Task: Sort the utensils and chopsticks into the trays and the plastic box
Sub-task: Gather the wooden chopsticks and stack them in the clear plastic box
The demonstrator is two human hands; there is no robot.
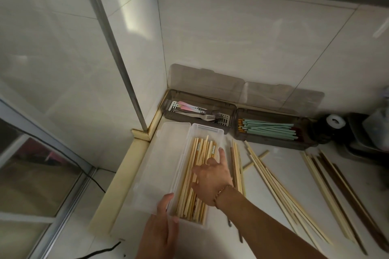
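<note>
A clear plastic box lies open on the counter with its lid folded out to the left. Several bamboo chopsticks lie inside it. My right hand reaches into the box, fingers spread flat over the chopsticks. My left hand touches the box's near left corner with straight fingers. Behind stand two grey trays: the left tray holds forks and pastel-handled utensils, the right tray holds mint-green chopsticks.
Loose bamboo chopsticks and darker wooden ones lie spread over the counter to the right. A dark round object and a container sit at the far right. A tiled wall corner and metal pole stand behind.
</note>
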